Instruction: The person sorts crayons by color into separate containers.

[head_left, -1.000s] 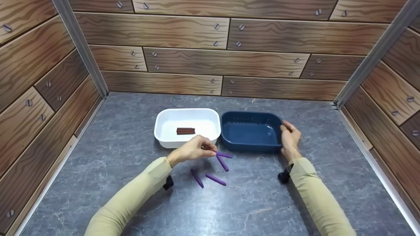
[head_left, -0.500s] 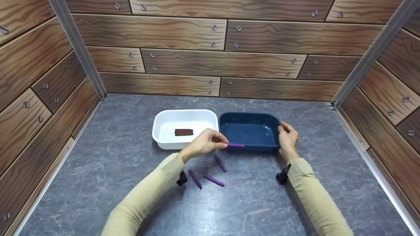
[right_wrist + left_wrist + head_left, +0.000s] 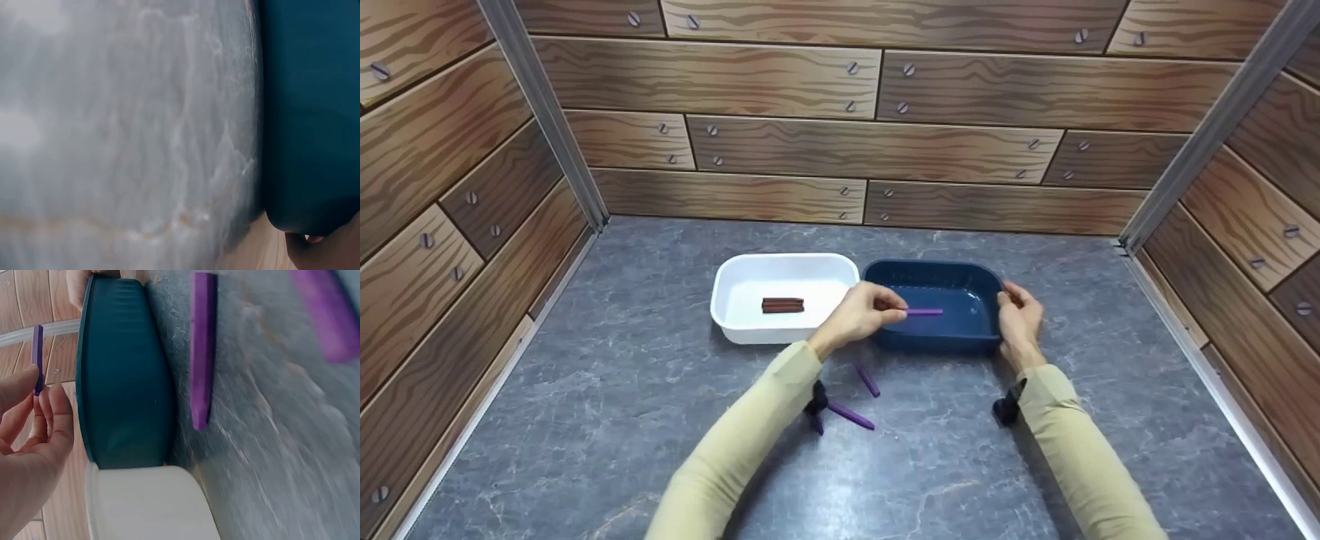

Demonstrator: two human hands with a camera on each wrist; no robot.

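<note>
My left hand (image 3: 864, 311) pinches one purple crayon (image 3: 924, 312) between thumb and fingertips, over the dark blue tub (image 3: 937, 345). The left wrist view shows the same hand (image 3: 39, 433) with the held crayon (image 3: 37, 357) upright in that picture, above the tub's rim. At the tub's right end, my right hand (image 3: 1020, 319) grips the rim and wall; its fingers are partly hidden behind the tub. On the table lie several more purple crayons (image 3: 851, 415), one partly covered by the left wrist's camera.
Left of the blue tub, touching or nearly so, stands a white tub (image 3: 727, 319) with brown-red crayons (image 3: 783, 305) lying together inside. Wood-patterned walls (image 3: 780, 142) bound the grey marbled table (image 3: 645, 360) at the back and sides.
My left hand has moved right and away from me, carrying one crayon from the loose group to over the blue tub. The right hand has stayed at the tub's end.
</note>
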